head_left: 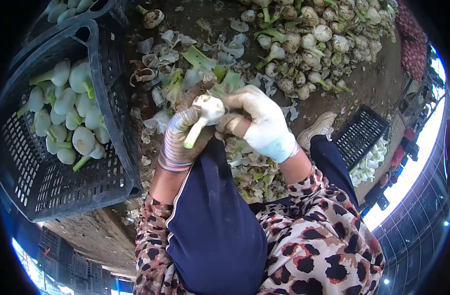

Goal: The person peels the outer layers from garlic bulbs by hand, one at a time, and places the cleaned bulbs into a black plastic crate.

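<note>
A white garlic bulb (211,109) with a short green stem pointing down sits in my left hand (185,125). That hand wears a soiled, striped glove, and its fingers are wrapped round the bulb. Close against the bulb's right side is my right hand (259,120), in a white glove with the fingers curled in. A bare fingertip or thumb shows through the right glove. What lies between the right fingers is hidden. Just beyond both hands lie loose garlic skins and green leaf scraps (198,58).
A black plastic crate (111,103) at left holds several cleaned garlic bulbs (65,101). Untrimmed, dirty garlic (308,44) is heaped at the upper right. A smaller black crate (362,135) stands at right, beside white garlic (372,160). Red mesh sacks (406,42) lie behind. Peelings (254,172) cover the ground below.
</note>
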